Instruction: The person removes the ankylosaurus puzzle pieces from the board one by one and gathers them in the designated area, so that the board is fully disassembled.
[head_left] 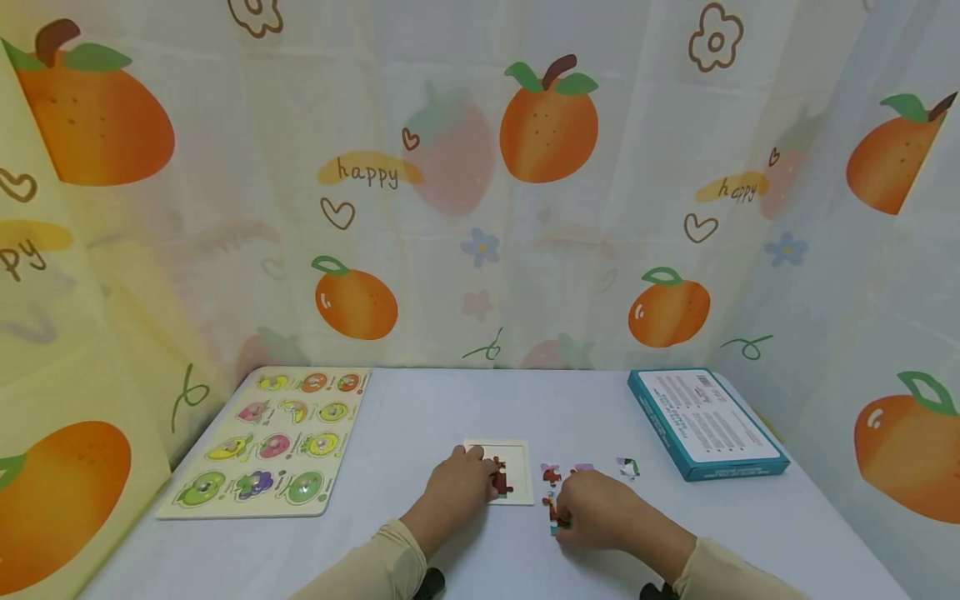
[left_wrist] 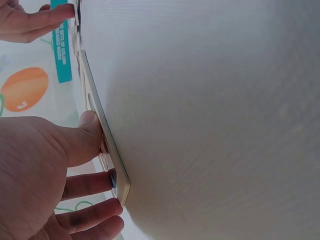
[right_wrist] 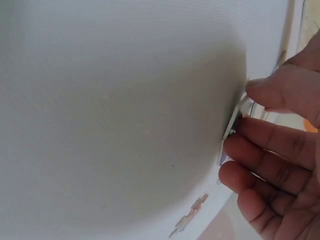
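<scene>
On the bench (head_left: 390, 475), nearest in the middle, the right hand (head_left: 600, 508) is bent over loose brown puzzle pieces (head_left: 553, 504); its thumb and fingertips appear to pinch a small piece (right_wrist: 233, 121) low against the surface. Just left and slightly farther, the left hand (head_left: 459, 487) grips the pale puzzle tray (head_left: 527, 475), which lies flat, thumb and fingers curled about it.

In the tray, a few joined red-brown pieces (head_left: 501, 483) are in place, with bare backing showing on their far side; the left part is hidden under the hand. The work looks to be at an early stage: right of the tray wait a red-brown piece (head_left: 551, 475), a purple one (head_left: 582, 467) partly covered and a white-green one (head_left: 628, 467).

Farther right lies a teal box (head_left: 705, 417); far left, a fruit board (head_left: 288, 425). A fruit-print curtain (head_left: 480, 292) hangs behind.
</scene>
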